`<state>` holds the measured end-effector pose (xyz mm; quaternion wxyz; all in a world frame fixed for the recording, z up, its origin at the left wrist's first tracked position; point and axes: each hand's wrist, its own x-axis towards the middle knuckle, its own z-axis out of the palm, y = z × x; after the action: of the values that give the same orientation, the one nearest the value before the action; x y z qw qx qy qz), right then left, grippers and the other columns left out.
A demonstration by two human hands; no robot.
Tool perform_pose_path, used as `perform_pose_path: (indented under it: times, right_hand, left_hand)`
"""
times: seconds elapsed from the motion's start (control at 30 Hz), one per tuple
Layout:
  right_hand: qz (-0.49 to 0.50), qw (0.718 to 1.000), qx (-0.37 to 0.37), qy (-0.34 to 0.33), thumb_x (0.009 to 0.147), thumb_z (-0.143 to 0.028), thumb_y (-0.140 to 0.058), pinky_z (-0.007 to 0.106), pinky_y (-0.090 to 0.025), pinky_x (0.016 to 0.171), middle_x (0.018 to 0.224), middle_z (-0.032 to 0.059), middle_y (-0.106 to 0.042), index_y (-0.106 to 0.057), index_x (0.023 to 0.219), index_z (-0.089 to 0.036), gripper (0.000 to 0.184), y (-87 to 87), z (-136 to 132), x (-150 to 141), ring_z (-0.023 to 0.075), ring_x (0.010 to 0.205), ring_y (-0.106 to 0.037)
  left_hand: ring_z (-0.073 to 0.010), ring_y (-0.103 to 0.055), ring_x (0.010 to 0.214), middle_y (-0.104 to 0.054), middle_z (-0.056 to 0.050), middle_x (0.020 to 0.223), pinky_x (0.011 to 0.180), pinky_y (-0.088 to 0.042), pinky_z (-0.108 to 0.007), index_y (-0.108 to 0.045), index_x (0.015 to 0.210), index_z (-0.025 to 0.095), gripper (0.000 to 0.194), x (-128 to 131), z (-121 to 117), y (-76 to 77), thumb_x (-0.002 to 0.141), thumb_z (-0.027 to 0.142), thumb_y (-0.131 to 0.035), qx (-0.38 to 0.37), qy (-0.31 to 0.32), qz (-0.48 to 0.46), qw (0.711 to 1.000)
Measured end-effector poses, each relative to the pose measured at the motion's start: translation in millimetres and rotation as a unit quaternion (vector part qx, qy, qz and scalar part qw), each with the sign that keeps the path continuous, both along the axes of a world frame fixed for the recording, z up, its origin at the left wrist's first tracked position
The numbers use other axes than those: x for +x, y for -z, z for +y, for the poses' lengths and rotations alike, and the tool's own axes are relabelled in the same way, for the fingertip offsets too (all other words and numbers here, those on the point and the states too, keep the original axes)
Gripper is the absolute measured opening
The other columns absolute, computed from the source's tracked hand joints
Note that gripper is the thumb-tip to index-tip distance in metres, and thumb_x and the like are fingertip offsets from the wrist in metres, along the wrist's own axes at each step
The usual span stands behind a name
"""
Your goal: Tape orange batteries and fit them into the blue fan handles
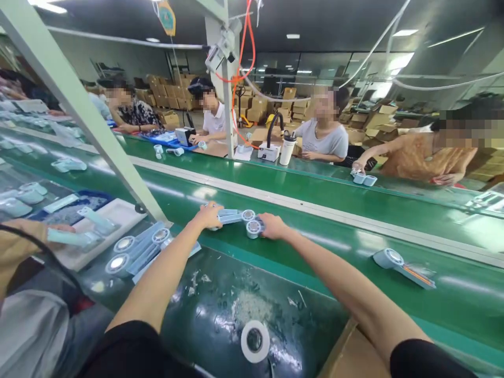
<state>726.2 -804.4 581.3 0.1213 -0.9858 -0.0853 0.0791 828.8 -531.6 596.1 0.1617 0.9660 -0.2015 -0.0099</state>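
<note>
Over the green conveyor belt (315, 239), both my arms reach forward. My left hand (209, 216) is closed around the left end of a pair of light-blue plastic devices (232, 216), which have long flat handles and round ends. At their right end, my right hand (271, 227) has its fingers closed at the round parts with white ring faces (254, 227); the fingers partly hide what they grip. A similar device with an orange strip (409, 270) lies on the belt to the right. More light-blue devices (137, 249) are piled left of my left forearm.
A white tape roll (255, 341) lies on the dark table before me. A slanted metal post (90, 110) rises at left. A neighbour's hand (23, 241) is at the left edge. Several co-workers sit across the belt, near a white tumbler (287, 149). A cardboard box (354, 352) stands lower right.
</note>
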Motion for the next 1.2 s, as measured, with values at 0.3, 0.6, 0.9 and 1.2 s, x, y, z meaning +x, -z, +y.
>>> perform_pose_path:
  times: [0.3,0.6,0.9,1.2]
  right_hand:
    - [0.037,0.970,0.040,-0.235,0.078,-0.017,-0.082,0.040,-0.055,0.109,0.133,0.0120,-0.077,-0.072,0.137,-0.022,0.061,-28.2,37.7,-95.4,0.0304,0.121,-0.073]
    - [0.007,0.993,0.017,-0.121,0.090,-0.026,-0.078,0.054,-0.033,0.128,0.163,0.0234,-0.053,-0.059,0.151,-0.010,0.067,-76.3,43.6,-146.5,0.0384,0.152,-0.047]
    - [0.160,0.986,-0.016,-0.042,0.080,-0.069,-0.076,0.051,-0.061,0.076,0.085,0.0096,-0.080,-0.079,0.090,-0.033,0.037,-60.4,-25.4,-385.2,0.0363,0.084,-0.079]
    - [0.183,0.972,-0.079,-0.122,0.073,-0.049,-0.065,0.050,-0.051,0.067,0.074,0.0198,-0.072,-0.057,0.065,-0.038,0.015,-9.2,-76.7,-351.6,0.0348,0.072,-0.076]
  left_hand:
    - [-0.0584,-0.042,0.146,-0.047,-0.019,0.162,0.111,-0.043,-0.076,-0.068,0.138,0.031,0.068,-176.5,60.4,11.1,0.071,0.028,-0.078,0.032,-0.112,0.039,0.992]
    - [-0.0315,-0.050,0.150,-0.061,-0.010,0.156,0.129,-0.040,-0.049,-0.060,0.148,0.026,0.052,-257.6,64.8,1.8,0.104,0.040,-0.036,-0.112,-0.031,-0.029,0.993]
    - [-0.0397,-0.078,0.086,-0.078,-0.009,0.085,0.080,-0.066,-0.064,-0.077,0.072,0.042,0.027,-487.0,76.7,141.7,0.083,0.035,-0.052,-0.221,-0.085,0.047,0.970]
    - [-0.0225,-0.071,0.119,-0.077,-0.006,0.124,0.112,-0.057,-0.046,-0.075,0.123,0.028,0.027,-511.2,-4.6,162.7,0.104,0.043,-0.062,-0.186,-0.165,0.257,0.934]
